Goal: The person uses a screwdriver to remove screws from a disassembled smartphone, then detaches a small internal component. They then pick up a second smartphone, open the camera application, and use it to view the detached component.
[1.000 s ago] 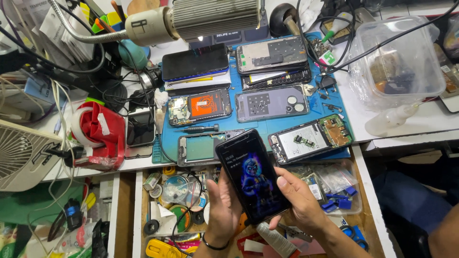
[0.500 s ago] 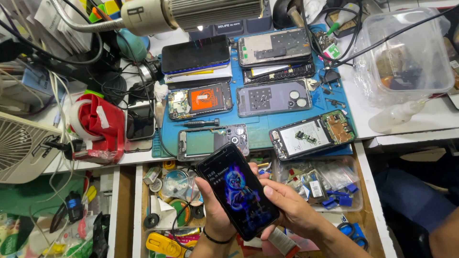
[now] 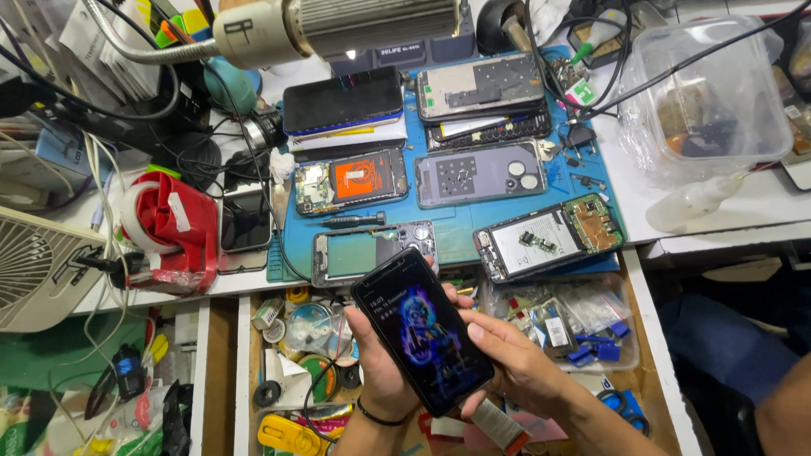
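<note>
**Lit phone held in both hands over the open drawer**

The left hand (image 3: 380, 363) cups a black phone (image 3: 422, 331) from below and behind, its fingers curled around the left edge and its wrist wearing a thin dark band. The right hand (image 3: 519, 367) closes on the phone's right edge, with the thumb lying across the lower right part of the glass. The screen is lit and shows a blue and purple picture. The phone is tilted, its top end pointing up and to the left, and it hangs above an open drawer (image 3: 245, 355) just off the front edge of the tabletop (image 3: 743, 211).

On the tabletop, a blue mat (image 3: 460, 232) carries several opened phones. One with an orange panel (image 3: 351, 180) lies near the mat's left side, a grey back cover (image 3: 480, 173) lies beside it, and one showing a green circuit board (image 3: 549, 239) sits at the mat's front right corner. A small screwdriver (image 3: 346, 220) rests on the mat in front of the orange one. A red tape dispenser (image 3: 169, 232) stands near the tabletop's left front edge, and a clear plastic tub (image 3: 710, 93) sits towards the right.
</note>
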